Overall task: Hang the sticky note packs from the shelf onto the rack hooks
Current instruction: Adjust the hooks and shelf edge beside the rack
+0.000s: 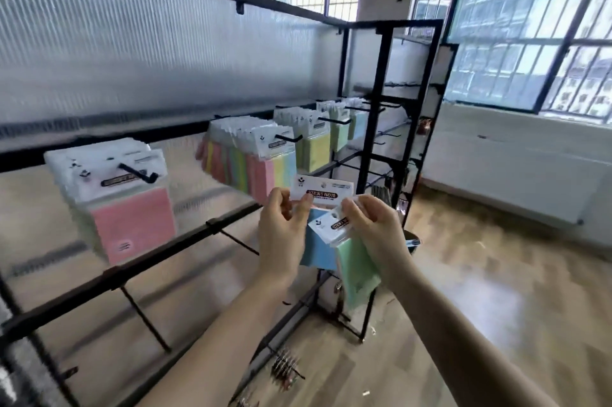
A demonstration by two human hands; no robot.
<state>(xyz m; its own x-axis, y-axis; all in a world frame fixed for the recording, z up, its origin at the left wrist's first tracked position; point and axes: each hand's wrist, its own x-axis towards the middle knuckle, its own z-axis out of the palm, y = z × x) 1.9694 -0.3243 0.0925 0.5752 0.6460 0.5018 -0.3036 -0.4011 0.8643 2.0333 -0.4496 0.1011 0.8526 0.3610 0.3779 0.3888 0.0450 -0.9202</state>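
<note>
My left hand (281, 237) pinches the white header of a blue sticky note pack (318, 251) in front of the rack. My right hand (374, 231) grips a green sticky note pack (356, 269) by its header, tilted, just right of the blue one. Both packs hang in the air below the second hook (288, 138). That hook carries several packs (251, 161) in pink, green and yellow. The nearest hook (139, 174) at the left holds a stack fronted by a pink pack (132, 227).
Further hooks to the right carry yellow and green packs (314, 145). Bare hooks (238, 242) stick out from the lower black rail. A tall black wire rack (397, 128) stands at the row's end. Wooden floor and windows lie to the right.
</note>
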